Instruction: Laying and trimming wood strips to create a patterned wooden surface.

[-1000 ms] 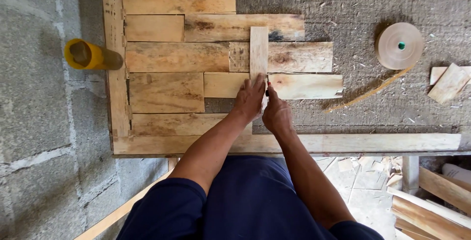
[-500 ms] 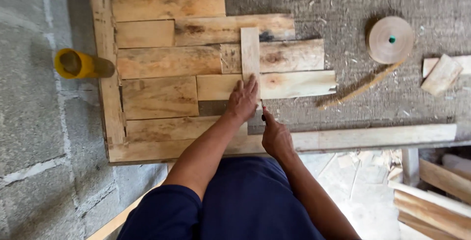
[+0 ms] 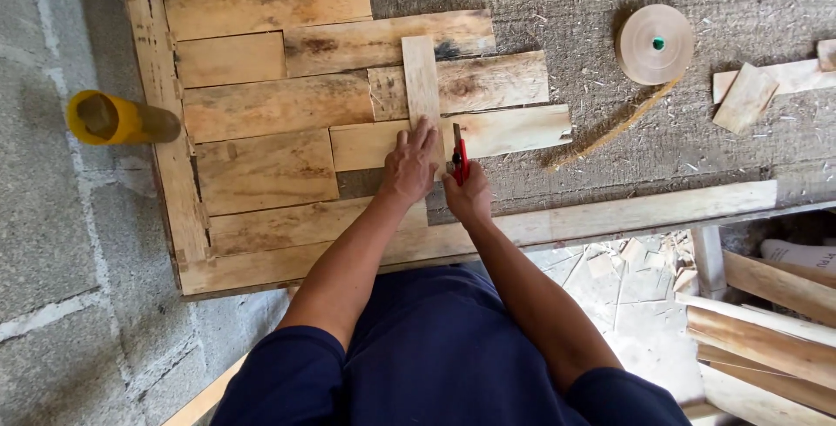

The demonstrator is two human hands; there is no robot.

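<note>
My left hand [image 3: 409, 167] lies flat on the near end of a narrow upright wooden strip [image 3: 421, 86], pressing it onto a horizontal plank [image 3: 514, 133]. Just right of the strip, my right hand [image 3: 468, 195] is shut on a red pencil [image 3: 459, 154] whose tip touches the plank along the strip's right edge. Several pale planks [image 3: 270, 104] lie side by side on the workbench, inside a wooden frame [image 3: 165, 156].
A roll of tan tape [image 3: 654, 43] lies at the back right, a thin stick [image 3: 614, 130] beside it. Wood offcuts [image 3: 744, 98] lie at the far right. A yellow tube [image 3: 117, 118] sits left of the frame. Loose boards [image 3: 766, 321] are stacked below right.
Both hands were together at the strip's near end. My right hand drew back, then came up beside the strip with the red pencil showing. The view has shifted slightly.
</note>
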